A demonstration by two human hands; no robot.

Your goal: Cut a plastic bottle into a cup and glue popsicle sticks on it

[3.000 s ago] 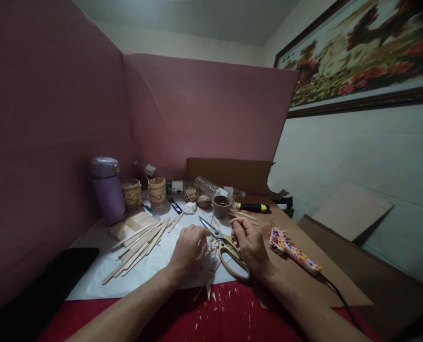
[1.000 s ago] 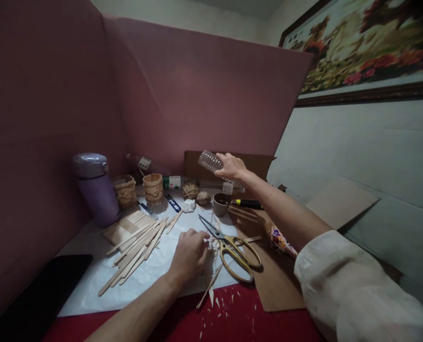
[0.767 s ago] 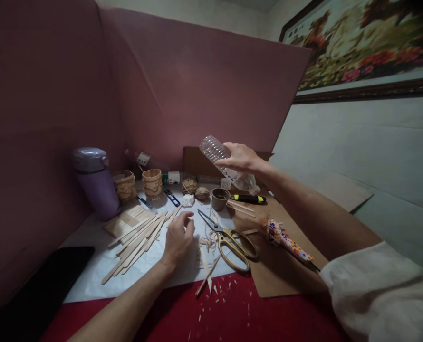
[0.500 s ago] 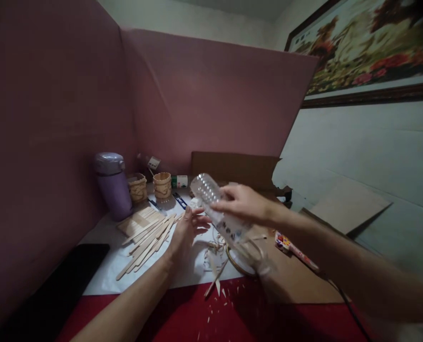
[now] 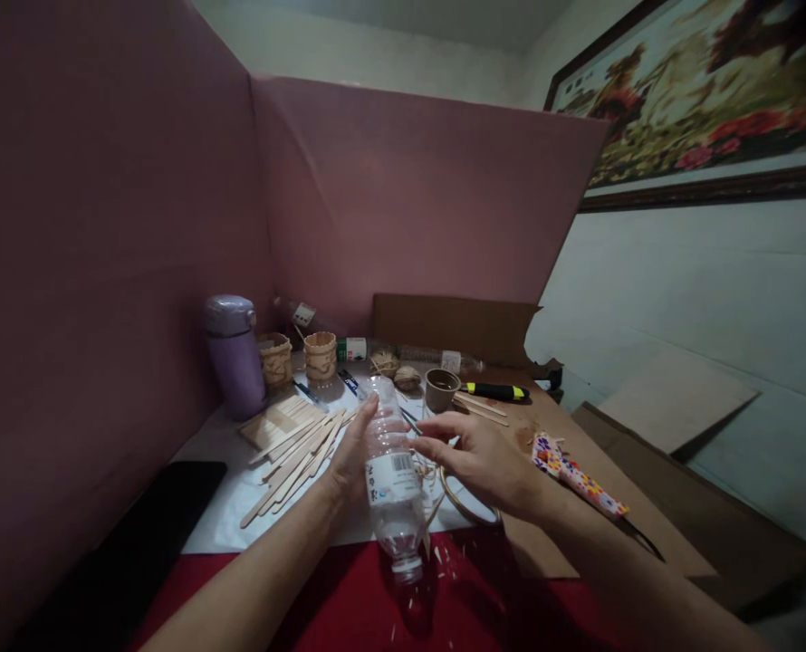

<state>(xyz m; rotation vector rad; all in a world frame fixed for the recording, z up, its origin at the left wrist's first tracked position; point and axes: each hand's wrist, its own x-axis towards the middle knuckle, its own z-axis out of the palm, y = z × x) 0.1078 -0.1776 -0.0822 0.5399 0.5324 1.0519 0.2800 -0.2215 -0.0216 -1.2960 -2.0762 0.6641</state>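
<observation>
A clear plastic bottle (image 5: 395, 519) with a white printed label lies tilted, its neck toward me and its base away. My left hand (image 5: 357, 444) is wrapped round the bottle's left side, thumb on top. Close to the bottle's right side is my right hand (image 5: 474, 453), its fingers loosely bent and apart; whether a fingertip touches the plastic I cannot tell. Left of the bottle, wooden craft sticks (image 5: 301, 462) are spread on white paper. Under my right hand an embroidery-hoop-like ring (image 5: 467, 507) shows in part.
Behind stand a purple flask (image 5: 235, 362), two wooden cups (image 5: 320, 356), twine balls (image 5: 407, 378), a small brown pot (image 5: 442, 389) and a yellow-black handled tool (image 5: 496, 391). A flower-patterned glue gun (image 5: 576, 475) with a cord lies on cardboard at right. Another bottle (image 5: 430, 359) lies at the back.
The bottle has passed from my right hand to my left and now points its neck toward me. My right hand has let go and moved lower.
</observation>
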